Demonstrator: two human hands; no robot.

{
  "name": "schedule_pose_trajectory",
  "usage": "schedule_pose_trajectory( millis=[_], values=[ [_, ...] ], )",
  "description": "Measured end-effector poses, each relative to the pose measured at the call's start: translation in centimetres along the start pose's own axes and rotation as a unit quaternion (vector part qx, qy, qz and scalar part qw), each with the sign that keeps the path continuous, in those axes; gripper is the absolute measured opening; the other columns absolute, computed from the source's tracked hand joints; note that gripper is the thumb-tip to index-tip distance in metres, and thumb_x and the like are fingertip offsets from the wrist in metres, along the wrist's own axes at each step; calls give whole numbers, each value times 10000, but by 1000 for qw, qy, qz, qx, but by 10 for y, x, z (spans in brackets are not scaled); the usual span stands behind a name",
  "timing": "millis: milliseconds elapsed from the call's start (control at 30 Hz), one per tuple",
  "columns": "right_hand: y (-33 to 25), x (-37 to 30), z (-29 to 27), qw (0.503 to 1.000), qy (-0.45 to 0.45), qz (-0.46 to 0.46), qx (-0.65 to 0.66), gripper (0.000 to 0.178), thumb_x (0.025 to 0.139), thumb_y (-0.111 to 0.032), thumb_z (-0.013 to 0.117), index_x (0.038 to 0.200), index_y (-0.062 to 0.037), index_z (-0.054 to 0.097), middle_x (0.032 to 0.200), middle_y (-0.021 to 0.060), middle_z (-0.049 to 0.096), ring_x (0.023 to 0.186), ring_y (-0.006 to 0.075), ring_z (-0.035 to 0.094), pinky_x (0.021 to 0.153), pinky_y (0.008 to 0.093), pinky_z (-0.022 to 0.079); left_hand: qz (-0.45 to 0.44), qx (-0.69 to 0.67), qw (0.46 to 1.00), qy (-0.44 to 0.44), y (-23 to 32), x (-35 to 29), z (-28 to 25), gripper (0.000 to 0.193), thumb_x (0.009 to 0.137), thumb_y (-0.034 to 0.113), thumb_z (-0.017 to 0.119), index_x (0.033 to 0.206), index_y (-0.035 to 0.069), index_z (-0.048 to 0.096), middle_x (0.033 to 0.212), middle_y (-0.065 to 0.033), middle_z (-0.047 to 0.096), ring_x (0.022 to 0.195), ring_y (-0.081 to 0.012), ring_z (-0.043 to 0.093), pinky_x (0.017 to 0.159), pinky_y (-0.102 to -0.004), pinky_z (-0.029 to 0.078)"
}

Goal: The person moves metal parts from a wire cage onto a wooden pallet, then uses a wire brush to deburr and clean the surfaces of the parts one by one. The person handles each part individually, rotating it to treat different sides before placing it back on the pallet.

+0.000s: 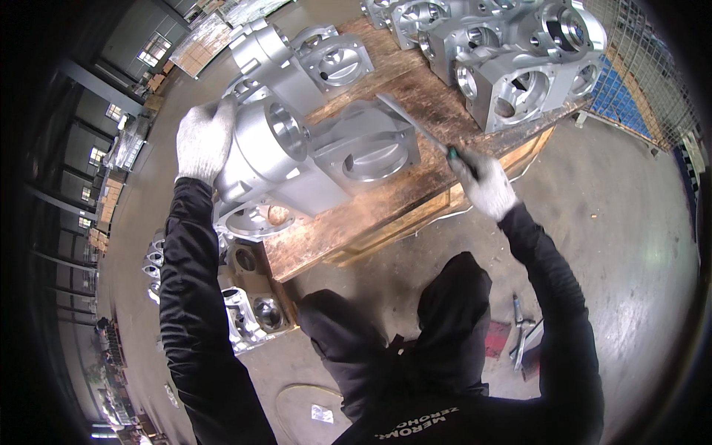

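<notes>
A large silver metal casting [311, 182], with round bores and a flanged end, lies on the wooden bench top [348, 230] in front of me. My left hand [204, 141], in a white work glove, grips its left end beside the big round bore; some fingertips are hidden against the metal. In my gloved right hand [486, 185] is a file [415, 126] with a green handle, fingers closed around the handle. The file's long flat blade points up and left, its tip close by the casting's right flange. Whether the blade touches the metal I cannot tell.
Another casting [274, 59] lies just behind, and several more castings [512, 81] crowd the bench's far right. Lower left, castings [252, 315] sit below bench height. Hand tools [519, 337] lie on the floor at right, near my legs. A wire mesh fence [638, 81] stands beyond.
</notes>
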State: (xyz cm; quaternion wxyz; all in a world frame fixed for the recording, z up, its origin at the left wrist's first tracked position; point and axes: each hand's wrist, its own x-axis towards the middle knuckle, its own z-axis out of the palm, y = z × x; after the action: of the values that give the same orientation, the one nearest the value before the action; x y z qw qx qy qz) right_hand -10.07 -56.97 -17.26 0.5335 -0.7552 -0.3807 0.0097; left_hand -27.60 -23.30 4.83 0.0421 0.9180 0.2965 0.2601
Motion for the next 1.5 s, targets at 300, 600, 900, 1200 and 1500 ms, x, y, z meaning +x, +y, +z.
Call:
schedule_pose_trajectory(
  millis=[300, 600, 900, 1200, 1500],
  values=[
    [14, 16, 4, 1000, -14, 3, 1, 373, 1006, -295, 586, 1226, -5, 669, 1014, 270, 705, 983, 399, 702, 839, 394, 532, 1, -8, 999, 33, 16, -21, -6, 466, 940, 407, 536, 903, -16, 728, 852, -295, 668, 892, -478, 669, 829, -475, 518],
    [42, 30, 21, 999, 10, -4, 31, 357, 997, -221, 627, 1266, 12, 650, 1032, 289, 704, 1031, 390, 713, 850, 402, 558, 40, -62, 994, 81, 34, -74, -16, 349, 978, 299, 577, 1037, 5, 755, 867, -260, 702, 839, -397, 725, 776, -389, 548],
    [52, 76, 48, 997, -24, 30, 67, 381, 1004, -279, 614, 1260, 1, 644, 1068, 280, 702, 1047, 421, 684, 865, 420, 534, 77, -114, 986, 94, 30, -100, -18, 264, 984, 173, 578, 1049, -30, 733, 919, -255, 719, 850, -340, 750, 791, -367, 558],
    [60, 98, 52, 996, 64, -39, -53, 357, 1005, -333, 602, 1220, -57, 673, 1000, 255, 707, 959, 444, 677, 801, 469, 549, 114, -92, 983, 112, 35, -103, -14, 223, 964, 145, 575, 1012, 0, 737, 919, -229, 709, 854, -390, 721, 763, -380, 557],
    [-95, -44, 71, 964, -7, 46, 261, 476, 1032, -200, 579, 1479, -56, 506, 773, 97, 635, 688, 105, 584, 585, 301, 498, 27, -28, 993, 110, 25, -83, -21, 368, 964, 343, 557, 971, 36, 760, 784, -240, 682, 788, -407, 712, 739, -421, 550]
  ],
)
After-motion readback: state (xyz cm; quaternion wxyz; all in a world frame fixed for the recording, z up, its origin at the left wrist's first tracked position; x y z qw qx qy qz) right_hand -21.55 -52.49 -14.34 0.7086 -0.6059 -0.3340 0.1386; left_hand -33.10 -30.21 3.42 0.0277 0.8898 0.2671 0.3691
